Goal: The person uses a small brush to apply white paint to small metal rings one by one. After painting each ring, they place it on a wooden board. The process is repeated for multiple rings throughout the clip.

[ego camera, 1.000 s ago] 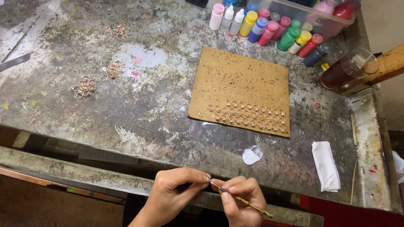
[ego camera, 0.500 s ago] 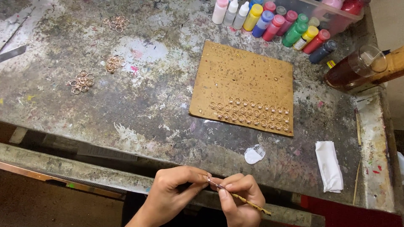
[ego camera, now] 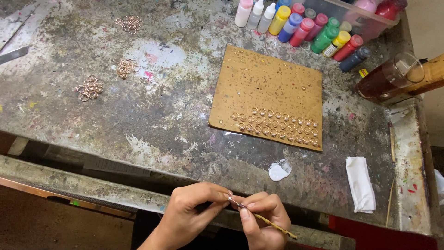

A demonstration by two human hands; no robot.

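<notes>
Below the table's front edge, my right hand (ego camera: 261,220) grips a thin yellowish brush (ego camera: 273,224) whose tip points left. My left hand (ego camera: 192,210) pinches that tip between thumb and forefinger. Whether a small ring sits between the fingers is too small to tell. Farther up the table lies a square brown cardboard sheet (ego camera: 268,81) with rows of small metal rings (ego camera: 275,126) along its near edge. A white blob of paint (ego camera: 279,171) sits just in front of the cardboard.
Several coloured paint bottles (ego camera: 307,30) stand at the back. A glass jar (ego camera: 386,78) of dark liquid is at the right. A folded white cloth (ego camera: 361,184) lies near the right edge. Loose piles of rings (ego camera: 90,88) rest at left on the stained table (ego camera: 138,125).
The view has shifted slightly down the table. My hands stay together at the brush tip, fingers working in small motions.
</notes>
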